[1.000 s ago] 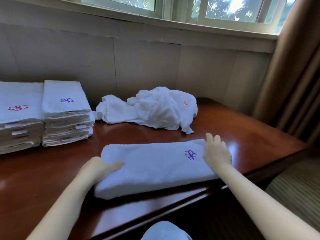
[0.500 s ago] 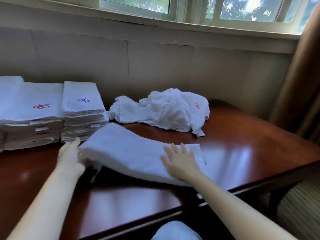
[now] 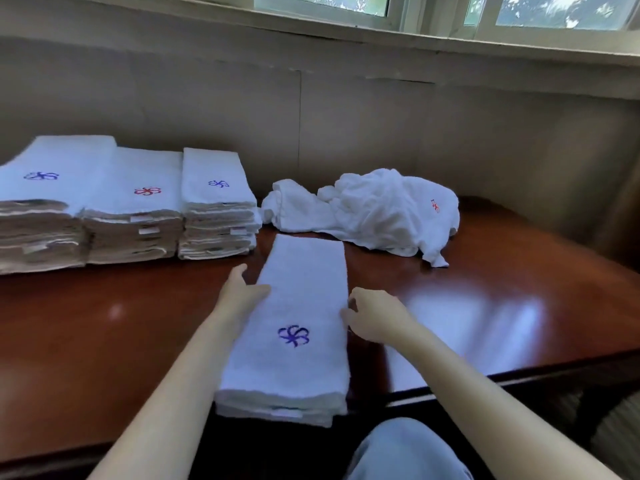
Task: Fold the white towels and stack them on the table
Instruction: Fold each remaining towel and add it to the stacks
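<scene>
At the table [image 3: 485, 306] edge, folded towel [image 3: 294, 306], sides in left hand [image 3: 239, 292] and right hand [image 3: 377, 317] grip; open room rightward.

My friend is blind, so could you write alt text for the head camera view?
A person's left hand and right hand hold a folded white towel with a blue emblem by its long sides over a brown table. Three stacks of folded towels stand at the back left, a crumpled towel beside them.

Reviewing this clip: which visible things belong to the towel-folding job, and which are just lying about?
Job: folded towel, left hand and right hand at its sides, stacks of folded towels, crumpled unfolded towels, table.
Just there: window, wall, the person's knee.
</scene>
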`<action>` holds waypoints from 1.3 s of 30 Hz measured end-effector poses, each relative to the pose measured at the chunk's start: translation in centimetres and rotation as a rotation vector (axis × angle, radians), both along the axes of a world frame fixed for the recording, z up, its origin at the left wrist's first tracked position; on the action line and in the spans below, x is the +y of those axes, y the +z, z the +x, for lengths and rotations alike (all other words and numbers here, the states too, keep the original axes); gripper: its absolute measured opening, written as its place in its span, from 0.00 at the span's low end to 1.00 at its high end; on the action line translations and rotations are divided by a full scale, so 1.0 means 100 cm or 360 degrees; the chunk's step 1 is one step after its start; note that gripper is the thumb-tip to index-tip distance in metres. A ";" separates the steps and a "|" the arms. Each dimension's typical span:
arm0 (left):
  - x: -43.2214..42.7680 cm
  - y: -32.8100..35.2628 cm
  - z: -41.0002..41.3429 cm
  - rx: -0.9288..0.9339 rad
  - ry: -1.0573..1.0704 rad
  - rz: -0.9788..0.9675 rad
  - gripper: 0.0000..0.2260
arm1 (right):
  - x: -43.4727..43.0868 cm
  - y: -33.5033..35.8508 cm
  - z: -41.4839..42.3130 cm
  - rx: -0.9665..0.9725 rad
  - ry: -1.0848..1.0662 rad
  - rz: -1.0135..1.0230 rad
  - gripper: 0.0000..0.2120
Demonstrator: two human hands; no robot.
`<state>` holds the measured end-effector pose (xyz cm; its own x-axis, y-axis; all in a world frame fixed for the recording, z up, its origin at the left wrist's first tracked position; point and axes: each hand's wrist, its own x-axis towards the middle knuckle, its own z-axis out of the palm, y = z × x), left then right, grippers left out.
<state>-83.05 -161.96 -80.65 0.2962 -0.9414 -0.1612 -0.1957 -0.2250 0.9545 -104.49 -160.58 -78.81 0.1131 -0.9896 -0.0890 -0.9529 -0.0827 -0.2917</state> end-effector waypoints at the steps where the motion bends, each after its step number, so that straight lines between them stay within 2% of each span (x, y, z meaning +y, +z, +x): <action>1: 0.000 0.001 0.009 -0.0055 -0.0011 0.0057 0.32 | 0.001 -0.009 0.003 -0.0080 0.0029 -0.0028 0.12; 2: 0.000 0.002 0.013 -0.0095 -0.0052 0.0112 0.33 | -0.001 -0.017 0.007 -0.0231 0.0018 -0.0040 0.13; 4: 0.004 0.006 0.014 -0.0108 -0.0181 0.0213 0.34 | -0.012 -0.020 0.015 -0.0782 -0.0172 0.0028 0.15; 6: 0.007 0.008 0.015 -0.0058 -0.0339 0.0271 0.36 | -0.026 -0.016 0.023 -0.1295 -0.0343 0.0175 0.22; 7: 0.008 0.008 0.018 0.0006 -0.0421 0.0280 0.36 | -0.032 -0.015 0.026 -0.1448 -0.0362 0.0240 0.27; 9: 0.010 0.008 0.023 0.0210 -0.0593 0.0278 0.37 | -0.037 -0.021 0.030 -0.1596 -0.0314 0.0277 0.32; 10: 0.010 0.007 0.025 0.0315 -0.0677 0.0255 0.37 | -0.037 -0.024 0.030 -0.1623 -0.0276 0.0258 0.30; 13: 0.009 0.002 0.025 0.0454 -0.0824 0.0205 0.34 | -0.034 -0.029 0.026 -0.1738 -0.0219 0.0209 0.15; 15: 0.009 0.002 0.025 0.0513 -0.0847 0.0204 0.32 | -0.033 -0.028 0.021 -0.1866 -0.0207 0.0231 0.11; 19: 0.017 0.006 0.025 0.0529 -0.0833 0.0193 0.33 | -0.029 -0.027 0.017 -0.2198 -0.0150 0.0521 0.16; 22: 0.024 0.014 0.022 0.0583 -0.0787 0.0143 0.39 | -0.028 -0.023 0.019 -0.2267 -0.0111 0.0578 0.22; 24: 0.029 0.022 0.024 0.0602 -0.0754 0.0066 0.39 | -0.026 -0.018 0.027 -0.2268 -0.0092 0.0486 0.25; 27: 0.033 0.040 0.039 0.0652 -0.0643 -0.0133 0.37 | -0.023 0.002 0.046 -0.2273 0.0010 0.0217 0.27; 31: 0.033 0.088 0.081 0.0664 -0.0380 -0.0557 0.35 | -0.030 0.056 0.096 -0.2358 0.0413 0.0024 0.30; 34: 0.018 0.131 0.137 0.0667 -0.0160 -0.0741 0.26 | -0.073 0.119 0.158 -0.2362 0.0642 -0.0164 0.32; 35: 0.009 0.146 0.159 0.0661 -0.0134 -0.0745 0.21 | -0.095 0.143 0.182 -0.2366 0.0679 -0.0207 0.31; 37: -0.013 0.171 0.200 0.0439 -0.0123 -0.0591 0.11 | -0.146 0.186 0.233 -0.2348 0.0733 -0.0279 0.32; 39: -0.042 0.177 0.235 0.0103 -0.0016 -0.0334 0.10 | -0.200 0.207 0.282 -0.2180 0.0684 -0.0202 0.32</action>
<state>-59.50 -166.20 -62.95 0.2819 -0.9592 0.0207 -0.1341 -0.0181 0.9908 -76.30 -180.62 -58.11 0.3218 -0.8504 0.4163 0.1704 -0.3806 -0.9089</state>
